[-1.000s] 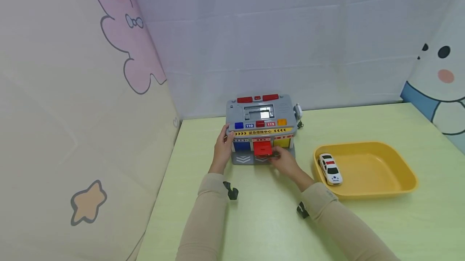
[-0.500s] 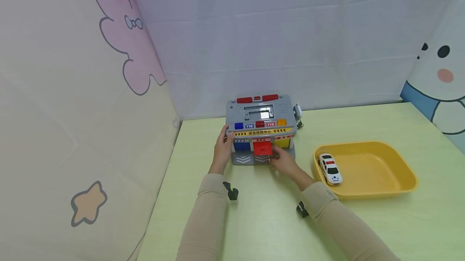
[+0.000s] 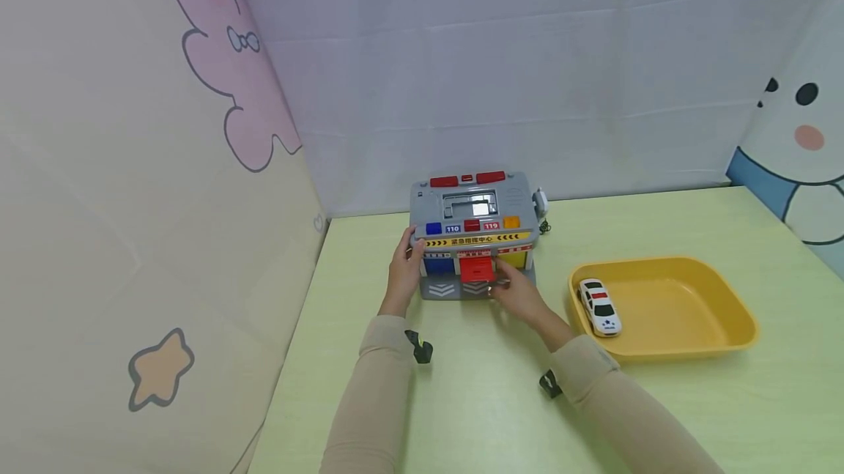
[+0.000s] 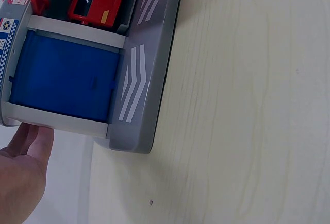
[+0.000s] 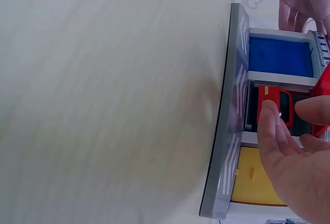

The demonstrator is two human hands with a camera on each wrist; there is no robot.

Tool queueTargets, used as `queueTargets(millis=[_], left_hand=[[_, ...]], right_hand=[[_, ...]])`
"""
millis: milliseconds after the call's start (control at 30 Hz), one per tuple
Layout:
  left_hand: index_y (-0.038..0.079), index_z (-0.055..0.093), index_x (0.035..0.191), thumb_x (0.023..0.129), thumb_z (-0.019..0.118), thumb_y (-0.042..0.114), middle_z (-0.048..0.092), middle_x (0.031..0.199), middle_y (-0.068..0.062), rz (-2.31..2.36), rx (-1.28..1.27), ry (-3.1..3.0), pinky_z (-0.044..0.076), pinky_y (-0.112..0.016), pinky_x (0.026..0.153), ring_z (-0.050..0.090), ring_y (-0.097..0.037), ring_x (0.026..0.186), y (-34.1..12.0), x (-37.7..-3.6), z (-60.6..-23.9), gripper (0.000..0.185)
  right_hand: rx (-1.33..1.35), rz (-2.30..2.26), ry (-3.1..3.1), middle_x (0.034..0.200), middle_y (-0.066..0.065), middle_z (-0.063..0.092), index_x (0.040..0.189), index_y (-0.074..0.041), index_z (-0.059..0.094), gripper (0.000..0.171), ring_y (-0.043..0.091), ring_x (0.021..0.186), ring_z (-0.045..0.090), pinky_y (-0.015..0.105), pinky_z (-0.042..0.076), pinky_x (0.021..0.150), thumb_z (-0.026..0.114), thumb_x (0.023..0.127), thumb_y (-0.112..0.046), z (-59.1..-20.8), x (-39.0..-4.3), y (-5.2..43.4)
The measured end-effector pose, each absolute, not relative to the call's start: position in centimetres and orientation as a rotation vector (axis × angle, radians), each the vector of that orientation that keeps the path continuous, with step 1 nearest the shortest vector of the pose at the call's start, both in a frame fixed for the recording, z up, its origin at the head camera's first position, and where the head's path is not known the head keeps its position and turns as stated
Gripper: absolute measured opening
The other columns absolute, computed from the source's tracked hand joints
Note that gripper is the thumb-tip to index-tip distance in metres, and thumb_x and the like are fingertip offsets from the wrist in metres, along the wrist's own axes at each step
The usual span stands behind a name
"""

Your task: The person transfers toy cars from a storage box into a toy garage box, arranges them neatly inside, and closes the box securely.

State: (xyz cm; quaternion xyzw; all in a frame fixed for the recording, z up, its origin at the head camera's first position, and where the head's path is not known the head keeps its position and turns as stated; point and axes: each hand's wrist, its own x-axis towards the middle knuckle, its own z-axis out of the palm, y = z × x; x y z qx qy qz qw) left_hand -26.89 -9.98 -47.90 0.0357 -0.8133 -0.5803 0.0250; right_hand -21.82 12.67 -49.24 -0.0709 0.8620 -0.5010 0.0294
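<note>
A grey toy garage (image 3: 471, 210) stands at the back of the table, its middle red door (image 3: 477, 269) lifted outward. A red toy car (image 4: 100, 2) sits in the bay under that door. My right hand (image 3: 516, 292) reaches into this bay; in the right wrist view its fingertips pinch around the red car (image 5: 268, 94), with one finger close to the red door. My left hand (image 3: 404, 272) grips the garage's left end, its fingertips at the side wall in the left wrist view. The blue door (image 4: 64, 77) and yellow door (image 5: 255, 175) are down.
A yellow tray (image 3: 686, 305) lies to the right on the pale table (image 3: 475, 401), with a white toy police car (image 3: 599, 307) inside. A small white handset (image 3: 541, 203) sits on the garage's right side. The purple-grey backdrop (image 3: 527, 78) rises right behind the table.
My right hand's fingers have shifted slightly at the red door, and its forearm has moved a little to the right. The left hand and garage have stayed put.
</note>
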Motion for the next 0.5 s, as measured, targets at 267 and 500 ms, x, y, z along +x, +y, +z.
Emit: queueTargets(millis=[267, 500], left_hand=[[0.045, 0.03, 0.135, 0.08, 0.038, 0.069, 0.036, 0.138, 0.005, -1.796, 0.105, -2.511, 0.03, -0.045, 0.097, 0.037, -0.019, 0.121, -10.0, -27.0, -48.0, 0.061], [0.045, 0.03, 0.135, 0.081, 0.039, 0.068, 0.036, 0.138, 0.006, -1.792, 0.102, -2.512, 0.031, -0.044, 0.097, 0.037, -0.019, 0.12, -9.9, -27.0, -47.9, 0.06]], right_hand=[[-0.192, -1.563, 2.722, 0.111, 0.017, 0.056, 0.135, -0.005, 0.039, 0.049, 0.027, 0.094, 0.056, 0.034, 0.048, 0.07, 0.05, 0.087, -0.003, -48.3, -20.8, 12.8], [-0.159, -1.628, 2.826, 0.105, 0.009, 0.057, 0.119, -0.006, 0.053, 0.028, 0.023, 0.091, 0.054, 0.034, 0.047, 0.072, 0.05, 0.092, -0.01, -47.3, -20.3, 12.4]])
